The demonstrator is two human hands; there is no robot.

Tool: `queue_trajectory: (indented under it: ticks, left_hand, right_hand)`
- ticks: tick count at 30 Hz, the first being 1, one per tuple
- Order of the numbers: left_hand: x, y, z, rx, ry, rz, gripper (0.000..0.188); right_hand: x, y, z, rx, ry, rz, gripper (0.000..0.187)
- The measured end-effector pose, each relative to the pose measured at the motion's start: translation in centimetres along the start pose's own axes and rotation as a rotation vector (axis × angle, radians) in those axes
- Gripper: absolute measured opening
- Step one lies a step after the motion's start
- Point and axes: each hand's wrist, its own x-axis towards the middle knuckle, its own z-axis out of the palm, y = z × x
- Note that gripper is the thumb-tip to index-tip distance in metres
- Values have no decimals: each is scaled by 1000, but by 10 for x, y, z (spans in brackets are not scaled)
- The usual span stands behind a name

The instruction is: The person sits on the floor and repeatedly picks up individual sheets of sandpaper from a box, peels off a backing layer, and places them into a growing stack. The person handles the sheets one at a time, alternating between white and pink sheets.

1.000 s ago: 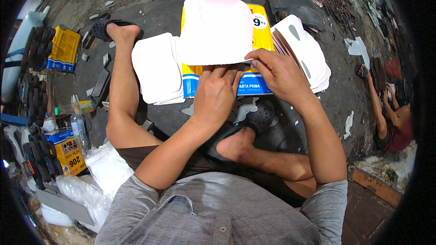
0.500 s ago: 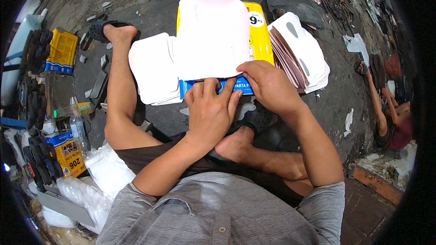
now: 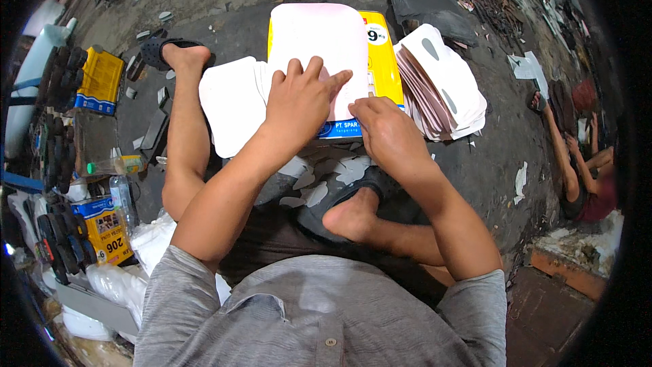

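A pale pink-white sheet point(image 3: 316, 34) with rounded corners lies on a yellow and blue box-shaped container point(image 3: 384, 61) in front of me. My left hand point(image 3: 299, 95) rests on the sheet's near part, fingers stretched out and spread. At the sheet's near right corner is my right hand point(image 3: 388, 126), thumb and fingers drawn together on the edge; its fingertips partly hide that corner. To the left sits a stack of white rounded sheets point(image 3: 231, 105). On the right, a fanned stack of white and pinkish pieces point(image 3: 445, 81) has grey oval marks on top.
White scraps point(image 3: 316, 194) lie near my clog-covered foot. At left are a yellow and blue tin point(image 3: 98, 81), another tin point(image 3: 105, 231), a plastic bottle point(image 3: 122, 197) and white bags point(image 3: 153, 241). A dark slab point(image 3: 435, 7) lies beyond. Another person point(image 3: 591, 183) sits at far right.
My left hand has moved from the sheet's near edge up onto its surface, fingers spreading. The right hand stays by the near right corner, slightly lower. The view has shifted a little.
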Motion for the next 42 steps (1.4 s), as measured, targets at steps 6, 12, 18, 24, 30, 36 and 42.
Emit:
queue_trajectory:
  ticks: [6, 12, 18, 24, 30, 36, 42]
  left_hand:
    - [-38, 6, -44, -461, 608, -108, 40]
    - [-126, 17, 47, -630, 46, 21, 14]
    - [-177, 33, 118, -442, -331, -35, 11]
    - [-189, 30, 146, -301, -327, -186, 26]
    - [-174, 12, 93, -1076, -367, -665, 44]
    - [-154, 9, 11, -1347, -365, -553, 32]
    - [-125, 12, -33, -1612, -99, -598, 18]
  right_hand:
    - [4, -3, -44, 209, 248, 242, 23]
    - [22, -19, -157, 427, 619, -39, 33]
    - [63, -17, -203, 239, 406, -46, 42]
    - [137, -4, -104, 578, 129, 23, 44]
    - [38, 6, -54, 65, -217, -71, 67]
    - [-3, 35, -37, -51, -337, -49, 81]
    - [34, 55, -55, 113, -469, -98, 61]
